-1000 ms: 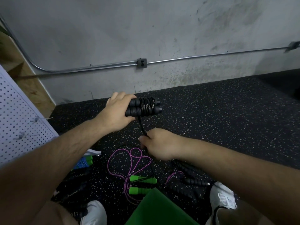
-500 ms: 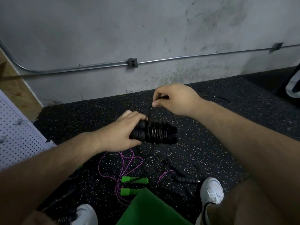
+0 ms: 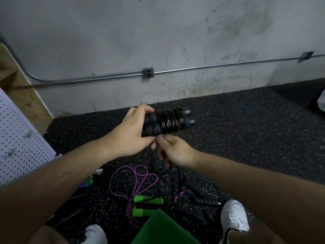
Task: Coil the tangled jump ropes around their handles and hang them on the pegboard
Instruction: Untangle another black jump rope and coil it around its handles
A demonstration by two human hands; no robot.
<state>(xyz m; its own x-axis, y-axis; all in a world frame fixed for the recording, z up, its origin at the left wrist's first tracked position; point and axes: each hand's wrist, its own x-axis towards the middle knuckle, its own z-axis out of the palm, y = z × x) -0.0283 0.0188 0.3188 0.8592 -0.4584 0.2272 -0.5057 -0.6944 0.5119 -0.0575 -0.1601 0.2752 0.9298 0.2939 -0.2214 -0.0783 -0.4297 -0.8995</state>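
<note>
My left hand [image 3: 131, 132] grips the two black handles [image 3: 167, 122] of a jump rope, held side by side with many turns of black cord wound around them. Just below, my right hand [image 3: 171, 150] pinches the loose black cord [image 3: 173, 169], which trails down to the floor. A pink rope [image 3: 133, 180] with green handles [image 3: 148, 199] lies tangled on the black speckled floor below my hands. More black handles [image 3: 204, 200] and cord lie to its right. The white pegboard [image 3: 19, 147] leans at the left edge.
A grey concrete wall with a metal conduit and outlet box [image 3: 148, 73] runs behind. My white shoes [image 3: 234, 216] stand at the bottom, with a green sheet [image 3: 163, 229] between them. A blue and green item [image 3: 88, 182] lies by the pegboard's foot.
My right hand has swung from above the handles down to below them, carrying the cord around the bundle. My left hand has lifted the handles up and away from me.
</note>
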